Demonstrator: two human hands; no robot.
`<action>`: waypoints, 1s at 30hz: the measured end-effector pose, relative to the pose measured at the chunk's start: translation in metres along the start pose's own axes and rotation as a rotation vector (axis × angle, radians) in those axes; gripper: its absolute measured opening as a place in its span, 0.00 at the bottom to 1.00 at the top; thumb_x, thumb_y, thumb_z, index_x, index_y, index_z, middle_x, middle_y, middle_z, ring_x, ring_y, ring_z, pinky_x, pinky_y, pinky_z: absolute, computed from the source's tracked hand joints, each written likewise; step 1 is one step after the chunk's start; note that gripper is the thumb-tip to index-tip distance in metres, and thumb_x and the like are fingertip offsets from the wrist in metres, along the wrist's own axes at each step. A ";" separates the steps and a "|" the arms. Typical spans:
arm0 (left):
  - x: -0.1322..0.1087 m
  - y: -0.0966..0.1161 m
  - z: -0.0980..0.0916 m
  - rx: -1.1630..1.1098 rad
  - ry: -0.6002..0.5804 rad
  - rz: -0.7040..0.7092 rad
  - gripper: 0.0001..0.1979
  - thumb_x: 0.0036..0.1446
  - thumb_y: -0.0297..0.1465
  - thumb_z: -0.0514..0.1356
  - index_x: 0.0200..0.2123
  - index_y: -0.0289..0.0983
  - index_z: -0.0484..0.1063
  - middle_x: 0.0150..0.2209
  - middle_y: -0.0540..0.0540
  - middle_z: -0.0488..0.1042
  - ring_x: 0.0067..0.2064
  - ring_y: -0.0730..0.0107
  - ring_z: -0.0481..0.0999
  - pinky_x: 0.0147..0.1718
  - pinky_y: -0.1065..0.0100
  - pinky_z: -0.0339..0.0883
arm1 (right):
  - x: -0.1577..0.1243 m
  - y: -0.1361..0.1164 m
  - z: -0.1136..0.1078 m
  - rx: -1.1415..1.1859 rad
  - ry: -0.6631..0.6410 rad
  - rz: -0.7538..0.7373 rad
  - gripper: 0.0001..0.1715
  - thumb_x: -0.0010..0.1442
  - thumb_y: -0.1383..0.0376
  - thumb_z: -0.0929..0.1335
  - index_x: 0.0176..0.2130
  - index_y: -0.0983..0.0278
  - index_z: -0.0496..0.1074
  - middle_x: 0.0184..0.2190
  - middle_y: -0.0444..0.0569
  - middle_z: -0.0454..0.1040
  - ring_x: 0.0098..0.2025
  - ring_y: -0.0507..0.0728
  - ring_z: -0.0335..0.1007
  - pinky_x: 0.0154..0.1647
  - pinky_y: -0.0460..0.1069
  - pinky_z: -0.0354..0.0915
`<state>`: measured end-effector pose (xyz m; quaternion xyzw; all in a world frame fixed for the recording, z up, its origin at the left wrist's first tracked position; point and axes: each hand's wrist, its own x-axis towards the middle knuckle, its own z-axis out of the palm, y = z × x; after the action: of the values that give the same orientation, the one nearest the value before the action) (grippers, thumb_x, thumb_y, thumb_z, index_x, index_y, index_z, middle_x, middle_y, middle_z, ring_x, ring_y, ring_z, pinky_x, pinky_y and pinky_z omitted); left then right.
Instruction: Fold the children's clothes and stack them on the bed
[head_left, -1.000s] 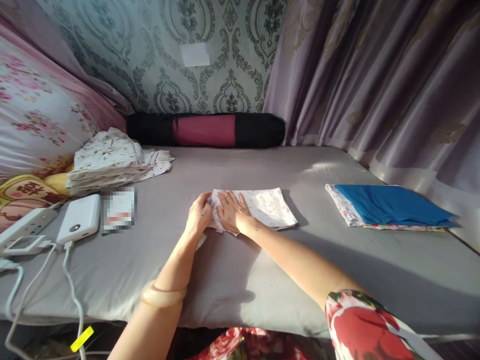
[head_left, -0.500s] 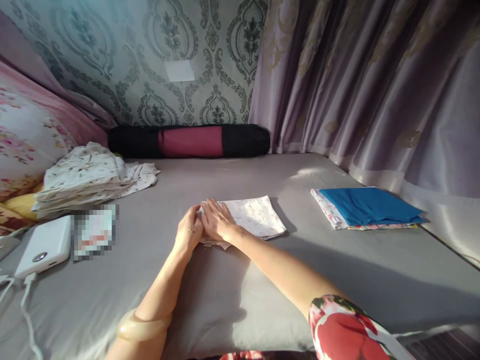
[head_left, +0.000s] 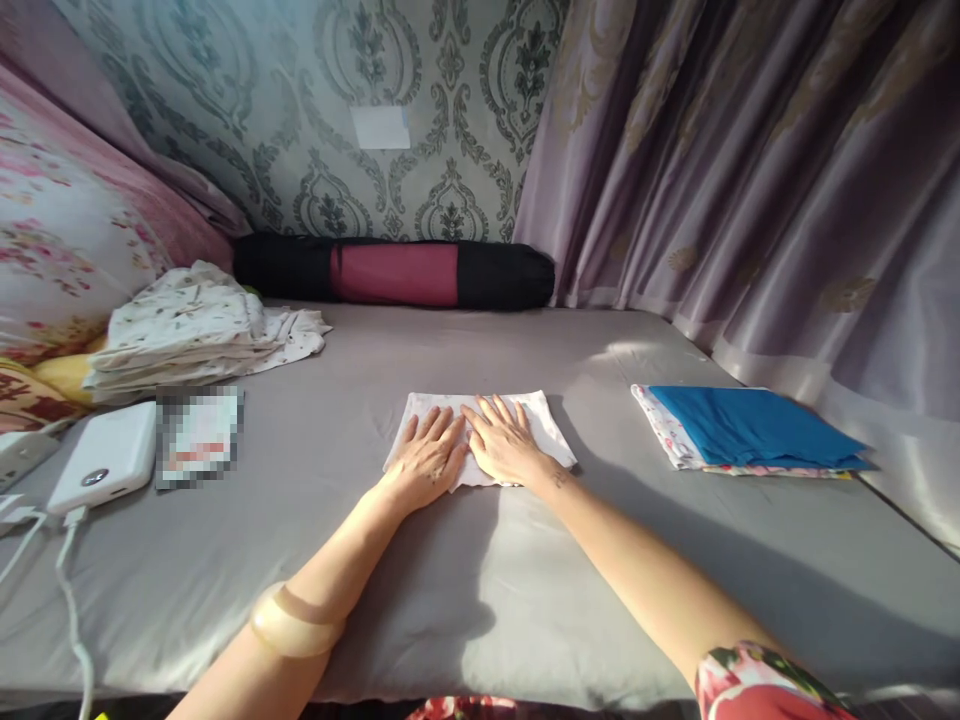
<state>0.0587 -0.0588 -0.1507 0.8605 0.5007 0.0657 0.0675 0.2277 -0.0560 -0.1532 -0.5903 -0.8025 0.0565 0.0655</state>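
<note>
A folded white cloth with a faint print lies flat on the grey bed sheet, right in front of me. My left hand rests palm down on its left half, fingers spread. Beside it, my right hand presses flat on the middle and right part, fingers apart too. The thumbs nearly meet at the cloth's centre. Both hands cover much of the near side of the cloth. A pale bangle sits on my left forearm.
To the right is a stack of folded fabric topped by a blue cloth. Left are a crumpled patterned cloth, a white power bank with a cable, and a blurred packet. A black and maroon roll bag lies along the wall.
My left hand has moved from the cloth's left edge onto its top and spread open. My right hand has slid right, toward the middle. The view has shifted slightly.
</note>
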 end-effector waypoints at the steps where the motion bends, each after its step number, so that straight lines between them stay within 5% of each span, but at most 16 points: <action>1: 0.000 -0.001 0.000 0.002 0.001 0.000 0.28 0.68 0.39 0.43 0.66 0.35 0.57 0.68 0.40 0.53 0.70 0.53 0.48 0.65 0.46 0.45 | 0.001 0.000 -0.001 0.006 -0.002 0.000 0.31 0.69 0.60 0.53 0.69 0.59 0.52 0.70 0.52 0.48 0.71 0.66 0.36 0.67 0.68 0.36; 9: 0.003 -0.017 0.006 0.072 0.195 0.005 0.27 0.68 0.40 0.43 0.64 0.35 0.61 0.66 0.38 0.59 0.69 0.54 0.53 0.65 0.47 0.47 | -0.009 0.020 -0.010 0.042 -0.010 0.041 0.32 0.71 0.56 0.50 0.69 0.61 0.52 0.70 0.53 0.47 0.71 0.64 0.36 0.68 0.66 0.35; 16: 0.007 -0.024 0.015 0.070 0.085 -0.027 0.29 0.67 0.43 0.43 0.66 0.36 0.57 0.68 0.38 0.55 0.69 0.51 0.50 0.63 0.45 0.49 | -0.011 0.021 -0.001 0.016 0.005 0.051 0.32 0.70 0.56 0.52 0.68 0.62 0.53 0.70 0.53 0.48 0.71 0.62 0.37 0.69 0.65 0.33; 23: 0.001 -0.026 0.009 0.065 0.174 -0.059 0.29 0.68 0.41 0.41 0.67 0.36 0.56 0.69 0.38 0.52 0.70 0.52 0.47 0.65 0.44 0.44 | -0.017 0.034 -0.012 0.028 0.109 0.181 0.35 0.71 0.53 0.49 0.69 0.66 0.50 0.71 0.58 0.42 0.72 0.63 0.32 0.68 0.66 0.31; 30: 0.002 -0.029 0.009 0.036 -0.012 -0.125 0.31 0.66 0.42 0.43 0.68 0.36 0.53 0.69 0.39 0.50 0.70 0.52 0.46 0.64 0.44 0.46 | -0.022 0.042 -0.007 0.066 0.052 0.262 0.34 0.70 0.54 0.52 0.68 0.69 0.53 0.69 0.60 0.47 0.71 0.66 0.37 0.68 0.63 0.42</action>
<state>0.0370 -0.0434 -0.1651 0.8289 0.5542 0.0473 0.0592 0.2750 -0.0643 -0.1543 -0.6890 -0.7141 0.0757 0.0978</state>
